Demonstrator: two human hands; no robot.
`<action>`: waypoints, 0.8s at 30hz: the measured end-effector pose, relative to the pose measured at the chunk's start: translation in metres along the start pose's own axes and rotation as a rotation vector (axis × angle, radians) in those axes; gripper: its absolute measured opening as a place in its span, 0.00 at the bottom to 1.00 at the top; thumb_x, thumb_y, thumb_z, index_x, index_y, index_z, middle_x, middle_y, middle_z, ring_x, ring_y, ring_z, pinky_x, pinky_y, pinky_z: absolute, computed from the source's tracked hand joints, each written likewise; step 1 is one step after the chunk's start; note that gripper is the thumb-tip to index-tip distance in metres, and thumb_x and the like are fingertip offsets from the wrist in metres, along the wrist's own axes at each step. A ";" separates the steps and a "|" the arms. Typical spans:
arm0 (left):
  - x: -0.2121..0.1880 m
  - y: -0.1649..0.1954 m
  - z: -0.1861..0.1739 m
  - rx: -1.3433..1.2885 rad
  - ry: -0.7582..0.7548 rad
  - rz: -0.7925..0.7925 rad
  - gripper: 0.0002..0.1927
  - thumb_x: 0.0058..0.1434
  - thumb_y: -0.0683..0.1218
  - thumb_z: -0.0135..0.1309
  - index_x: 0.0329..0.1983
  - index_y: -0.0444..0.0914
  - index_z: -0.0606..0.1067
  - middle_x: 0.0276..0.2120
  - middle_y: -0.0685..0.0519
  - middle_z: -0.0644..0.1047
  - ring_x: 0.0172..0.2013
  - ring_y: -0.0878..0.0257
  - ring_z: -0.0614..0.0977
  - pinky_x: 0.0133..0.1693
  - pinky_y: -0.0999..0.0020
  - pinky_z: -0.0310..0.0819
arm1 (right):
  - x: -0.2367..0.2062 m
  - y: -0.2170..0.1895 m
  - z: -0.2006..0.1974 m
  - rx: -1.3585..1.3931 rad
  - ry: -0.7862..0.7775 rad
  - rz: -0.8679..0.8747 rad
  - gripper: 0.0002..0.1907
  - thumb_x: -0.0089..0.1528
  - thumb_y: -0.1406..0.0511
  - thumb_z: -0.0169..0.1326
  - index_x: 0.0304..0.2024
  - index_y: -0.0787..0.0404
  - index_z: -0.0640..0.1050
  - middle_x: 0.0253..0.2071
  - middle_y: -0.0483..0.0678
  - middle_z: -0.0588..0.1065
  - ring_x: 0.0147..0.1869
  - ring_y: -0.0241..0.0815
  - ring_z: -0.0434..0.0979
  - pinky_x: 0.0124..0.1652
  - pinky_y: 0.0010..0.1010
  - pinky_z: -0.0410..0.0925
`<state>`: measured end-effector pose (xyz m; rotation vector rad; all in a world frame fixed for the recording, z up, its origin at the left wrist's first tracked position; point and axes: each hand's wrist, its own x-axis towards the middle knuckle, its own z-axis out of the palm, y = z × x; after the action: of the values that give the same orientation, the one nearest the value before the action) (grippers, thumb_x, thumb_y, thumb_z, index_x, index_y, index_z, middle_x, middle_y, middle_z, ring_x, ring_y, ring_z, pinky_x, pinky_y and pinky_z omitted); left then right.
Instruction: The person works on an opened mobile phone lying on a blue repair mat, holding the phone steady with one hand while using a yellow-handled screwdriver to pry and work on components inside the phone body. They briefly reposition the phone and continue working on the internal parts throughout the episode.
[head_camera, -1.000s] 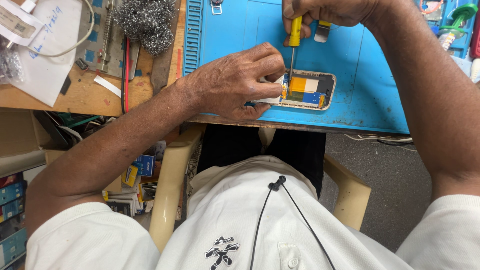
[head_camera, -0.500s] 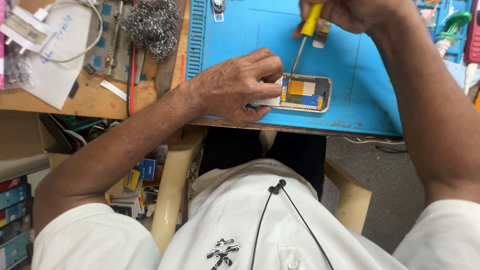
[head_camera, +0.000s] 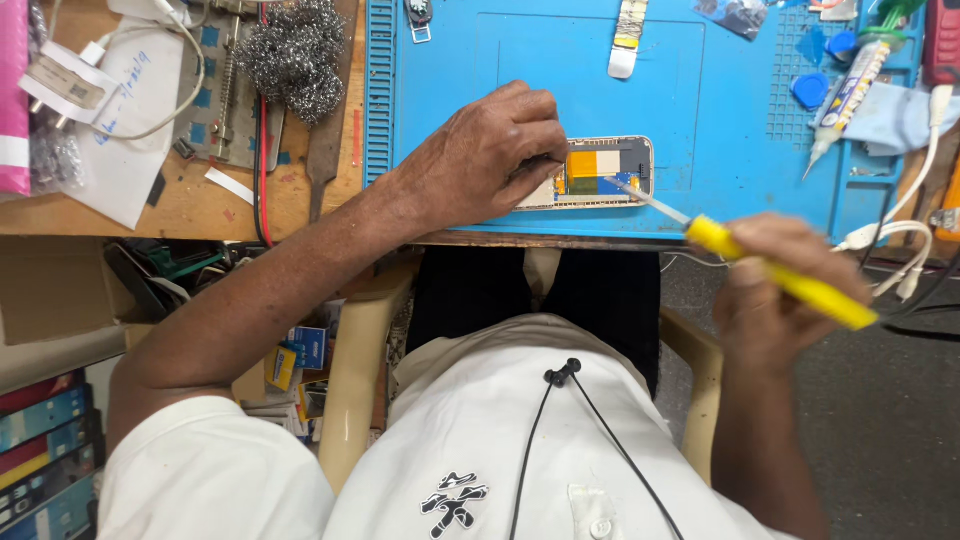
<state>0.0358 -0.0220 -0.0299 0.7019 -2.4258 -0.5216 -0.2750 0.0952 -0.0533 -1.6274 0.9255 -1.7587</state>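
- Two hands are in view: the left hand (head_camera: 487, 150) rests on the blue mat (head_camera: 720, 150), the right hand (head_camera: 778, 285) hangs off the bench edge, over the lap.
- One opened phone (head_camera: 600, 172) lies flat on the mat near its front edge, its inside showing orange, white, green and blue patches.
- One yellow-handled screwdriver (head_camera: 780, 277) is clenched in the right fist; its thin metal shaft slants up and left, and the tip sits at the phone's lower right part.
- One wad of steel wool (head_camera: 295, 55) lies on the wooden bench left of the mat, well apart from the phone.
- One white tube (head_camera: 845, 95) lies on the mat's far right, beside a pale cloth (head_camera: 900, 115).
- Two blue caps (head_camera: 825, 70) sit near the tube.
- The phone's left end is hidden under the left fingers, so its full outline cannot be seen.
- The left fingertips curl down and press the phone's left end; whether they pinch something small there cannot be made out.
- Whether the screwdriver tip touches the phone or stands just above it is hard to tell.
- The left forearm runs diagonally from the lower left; the right wrist is bent, knuckles towards the camera.
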 end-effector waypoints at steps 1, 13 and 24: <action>0.001 0.000 0.000 -0.001 0.002 0.004 0.05 0.67 0.43 0.62 0.41 0.36 0.78 0.37 0.53 0.72 0.38 0.60 0.74 0.42 0.62 0.76 | -0.010 -0.005 0.004 -0.092 -0.031 0.002 0.08 0.69 0.74 0.60 0.51 0.62 0.81 0.44 0.55 0.81 0.46 0.41 0.84 0.47 0.29 0.79; 0.002 0.017 0.013 -0.020 0.191 -0.163 0.04 0.63 0.40 0.61 0.37 0.35 0.77 0.34 0.53 0.70 0.36 0.60 0.73 0.38 0.62 0.75 | -0.021 -0.018 0.051 -0.531 -0.174 -0.102 0.08 0.67 0.75 0.59 0.50 0.68 0.80 0.47 0.58 0.80 0.53 0.51 0.85 0.50 0.33 0.77; 0.002 0.013 0.015 -0.065 0.188 -0.198 0.04 0.63 0.40 0.61 0.36 0.36 0.77 0.34 0.54 0.71 0.36 0.62 0.74 0.37 0.64 0.76 | -0.020 -0.008 0.057 -0.503 -0.164 -0.083 0.08 0.67 0.74 0.60 0.50 0.67 0.79 0.46 0.56 0.80 0.54 0.52 0.85 0.50 0.33 0.78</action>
<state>0.0201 -0.0097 -0.0343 0.9256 -2.1683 -0.5819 -0.2160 0.1093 -0.0579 -2.1119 1.3086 -1.4880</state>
